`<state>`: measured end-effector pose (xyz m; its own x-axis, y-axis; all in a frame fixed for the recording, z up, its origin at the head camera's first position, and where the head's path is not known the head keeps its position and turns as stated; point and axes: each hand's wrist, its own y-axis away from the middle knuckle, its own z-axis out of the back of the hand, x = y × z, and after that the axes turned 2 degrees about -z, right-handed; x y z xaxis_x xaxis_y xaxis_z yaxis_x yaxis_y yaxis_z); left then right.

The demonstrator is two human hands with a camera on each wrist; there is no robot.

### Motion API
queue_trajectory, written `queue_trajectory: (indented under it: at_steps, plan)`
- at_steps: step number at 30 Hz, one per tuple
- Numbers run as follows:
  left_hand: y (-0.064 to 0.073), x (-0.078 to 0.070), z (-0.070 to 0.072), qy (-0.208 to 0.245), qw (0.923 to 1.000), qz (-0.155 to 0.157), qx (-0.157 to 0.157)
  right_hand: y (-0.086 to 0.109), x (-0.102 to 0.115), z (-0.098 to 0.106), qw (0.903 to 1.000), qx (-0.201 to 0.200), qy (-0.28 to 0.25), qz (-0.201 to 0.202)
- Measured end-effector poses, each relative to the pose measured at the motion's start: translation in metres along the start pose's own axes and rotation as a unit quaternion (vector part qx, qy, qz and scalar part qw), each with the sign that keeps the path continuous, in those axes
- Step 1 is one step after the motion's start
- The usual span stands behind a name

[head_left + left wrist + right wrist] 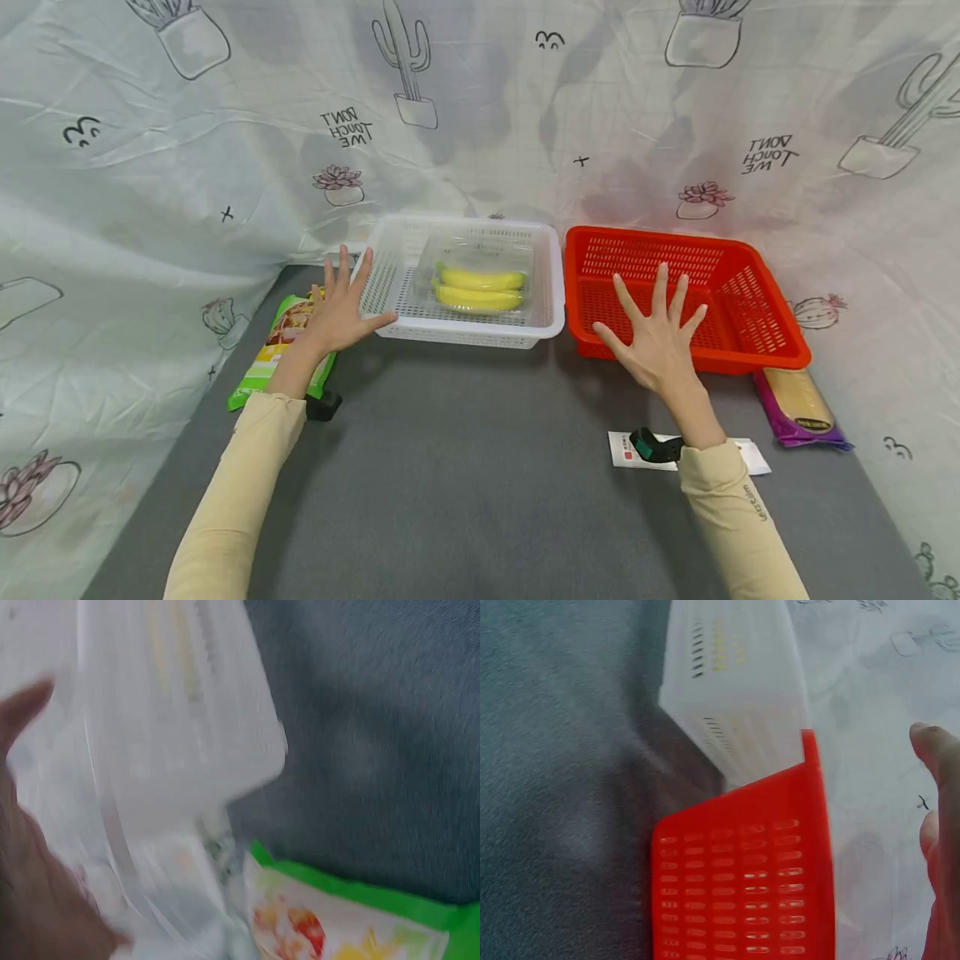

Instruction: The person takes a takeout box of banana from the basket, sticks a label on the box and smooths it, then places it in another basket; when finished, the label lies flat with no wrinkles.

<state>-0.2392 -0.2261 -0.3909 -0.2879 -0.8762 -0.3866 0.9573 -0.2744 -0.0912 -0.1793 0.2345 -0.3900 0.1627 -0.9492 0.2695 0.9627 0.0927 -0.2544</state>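
Observation:
In the head view my left hand [339,315] spreads its fingers beside the left end of a white plastic basket [465,335], holding nothing. Inside that basket lies a clear plastic box [480,250] with yellow bananas [480,298] showing through it. Part of a green snack bag [258,375] is hidden behind my left hand and wrist. My right hand [660,346], fingers also splayed and holding nothing, overlaps the front of a red plastic basket [750,360] in this view. Both baskets appear from the side in the right wrist view, with fingers [939,761] at its right edge.
A white flat packet [624,450] lies under the right wrist. To the right of the red basket rests a purple-ended packet [802,408] with tan contents. A grey cloth [465,467] covers the table, and a printed white curtain [480,100] rises behind it.

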Motion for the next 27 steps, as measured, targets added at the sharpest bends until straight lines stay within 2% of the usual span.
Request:
queue_trajectory:
  at_steps: [3, 5, 10, 15, 19, 21, 23, 25, 27]
  plan:
    - [-0.005, 0.012, 0.005, 0.091, 0.9944, -0.02, 0.05, -0.003, -0.001, -0.004, 0.9995, -0.013, 0.0, 0.028]
    - [-0.008, 0.02, 0.008, 0.119, 0.9901, -0.025, 0.07, -0.006, -0.001, -0.007, 0.9986, -0.023, -0.001, 0.048]
    - [-0.015, 0.033, 0.013, 0.106, 0.9905, -0.007, 0.088, -0.011, 0.0, -0.015, 0.9954, -0.041, -0.017, 0.085]
    - [-0.018, 0.042, 0.013, 0.092, 0.9927, 0.022, 0.075, -0.015, 0.002, -0.021, 0.9928, -0.035, -0.043, 0.106]
    - [-0.02, 0.045, 0.012, 0.081, 0.9943, 0.027, 0.065, -0.019, 0.007, -0.021, 0.9869, -0.02, -0.121, 0.105]
    - [-0.022, 0.045, 0.012, 0.075, 0.9945, 0.023, 0.069, -0.021, 0.011, -0.02, 0.9776, 0.0, -0.187, 0.097]
    - [-0.024, 0.044, 0.012, 0.067, 0.9948, 0.021, 0.074, -0.024, 0.014, -0.018, 0.9628, 0.022, -0.257, 0.082]
    - [-0.025, 0.043, 0.012, 0.06, 0.9949, 0.015, 0.079, -0.027, 0.019, -0.017, 0.9414, 0.043, -0.329, 0.06]
    - [-0.024, 0.043, 0.012, 0.053, 0.9951, 0.013, 0.082, -0.03, 0.023, -0.016, 0.9112, 0.059, -0.406, 0.035]
